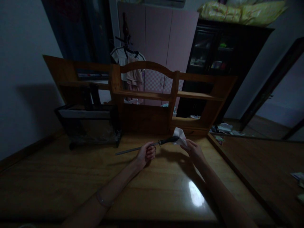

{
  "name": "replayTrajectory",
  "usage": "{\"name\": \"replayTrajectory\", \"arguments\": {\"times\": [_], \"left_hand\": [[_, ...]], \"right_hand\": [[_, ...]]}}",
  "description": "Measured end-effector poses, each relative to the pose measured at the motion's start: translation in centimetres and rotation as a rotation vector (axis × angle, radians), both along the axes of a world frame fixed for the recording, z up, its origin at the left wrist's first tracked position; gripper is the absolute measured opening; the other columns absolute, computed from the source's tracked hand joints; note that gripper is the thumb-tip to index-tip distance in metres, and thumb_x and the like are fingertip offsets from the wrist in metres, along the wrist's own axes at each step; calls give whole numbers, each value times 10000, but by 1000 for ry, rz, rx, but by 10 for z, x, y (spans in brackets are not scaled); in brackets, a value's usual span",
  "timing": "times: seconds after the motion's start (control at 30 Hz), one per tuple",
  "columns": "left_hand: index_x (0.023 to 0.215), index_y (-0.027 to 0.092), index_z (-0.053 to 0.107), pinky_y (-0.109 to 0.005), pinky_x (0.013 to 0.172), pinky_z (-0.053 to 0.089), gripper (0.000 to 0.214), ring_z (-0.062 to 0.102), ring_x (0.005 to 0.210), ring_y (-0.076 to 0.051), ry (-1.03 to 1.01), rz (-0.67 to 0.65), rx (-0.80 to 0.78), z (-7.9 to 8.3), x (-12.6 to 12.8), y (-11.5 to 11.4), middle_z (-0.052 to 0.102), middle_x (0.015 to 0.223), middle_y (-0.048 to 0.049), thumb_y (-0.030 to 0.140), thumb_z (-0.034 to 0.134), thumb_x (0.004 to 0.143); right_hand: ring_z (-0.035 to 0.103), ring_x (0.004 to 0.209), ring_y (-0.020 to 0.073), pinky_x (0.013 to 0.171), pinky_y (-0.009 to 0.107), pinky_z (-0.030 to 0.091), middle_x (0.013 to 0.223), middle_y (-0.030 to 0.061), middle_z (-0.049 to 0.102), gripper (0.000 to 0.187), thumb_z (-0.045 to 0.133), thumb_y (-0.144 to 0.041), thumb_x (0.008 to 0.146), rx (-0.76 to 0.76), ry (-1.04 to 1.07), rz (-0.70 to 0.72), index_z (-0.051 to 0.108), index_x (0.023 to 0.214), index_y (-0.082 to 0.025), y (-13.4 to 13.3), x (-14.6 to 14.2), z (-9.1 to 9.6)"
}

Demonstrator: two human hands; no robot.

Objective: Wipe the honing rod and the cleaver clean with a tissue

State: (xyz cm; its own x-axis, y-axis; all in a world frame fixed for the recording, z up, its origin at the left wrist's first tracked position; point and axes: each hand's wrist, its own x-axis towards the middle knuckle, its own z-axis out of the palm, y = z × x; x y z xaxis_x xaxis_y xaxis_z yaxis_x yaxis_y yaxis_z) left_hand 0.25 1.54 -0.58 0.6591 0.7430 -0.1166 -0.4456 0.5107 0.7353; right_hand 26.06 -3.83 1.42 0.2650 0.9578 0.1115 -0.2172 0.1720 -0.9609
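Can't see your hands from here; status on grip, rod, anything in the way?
Left hand closed around the metal rod. Right hand holding white tissue at its black handle. Black rack at left, apparently not in the way.

A pale, glossy wooden tabletop (154, 190) spans the lower half of the frame in dim light, its grain running crosswise and a bright patch of glare (196, 193) gleaming at lower right of centre. At left, a black-framed holder (86, 114) rests on the wood, while a brown wooden shelf unit (143, 95) with an arched top lines the far edge.
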Motion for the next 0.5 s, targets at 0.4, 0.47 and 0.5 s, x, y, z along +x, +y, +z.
{"name": "replayTrajectory", "arguments": {"times": [0.4,0.47,0.5], "left_hand": [[519,216,222,-211,380,220,474,165,327,-48,119,39,65,6,2,-7,186,400,95,440,500,833],[526,211,241,-204,383,209,483,156,335,-41,146,65,79,7,4,-9,195,409,99,471,516,827],[534,207,258,-200,385,203,486,160,341,-40,172,76,87,7,6,-11,205,416,100,494,525,821]], "right_hand": [[655,737,183,692,296,513,856,50,725,296,722,-404,732,-44,-50,111,736,917,-173,-5,-10,4],[660,740,184,693,294,514,864,49,729,276,720,-399,735,-57,-33,93,741,899,-178,-3,-8,1],[664,757,189,706,298,518,885,48,731,271,717,-399,737,-60,-23,84,741,901,-185,-2,-7,-1]]}}
